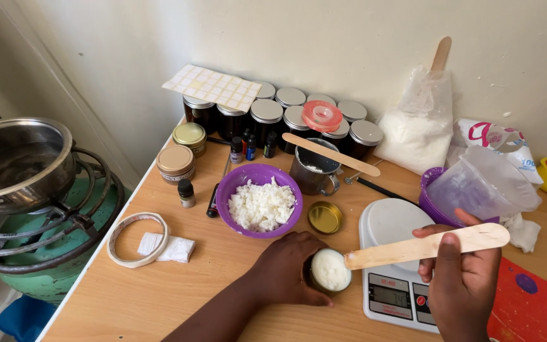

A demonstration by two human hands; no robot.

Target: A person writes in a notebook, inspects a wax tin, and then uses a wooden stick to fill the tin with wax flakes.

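Head camera looks steeply down, close over the table (159, 285); wall beyond

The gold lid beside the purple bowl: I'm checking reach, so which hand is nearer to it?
Left. The left hand grips the small jar just below the gold lid; the right hand holds a wooden stick farther right.

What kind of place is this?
Probably a home worktable for making candles or balms: rows of dark lidded jars, a purple bowl of white flakes, a kitchen scale and a gas burner with a pot.
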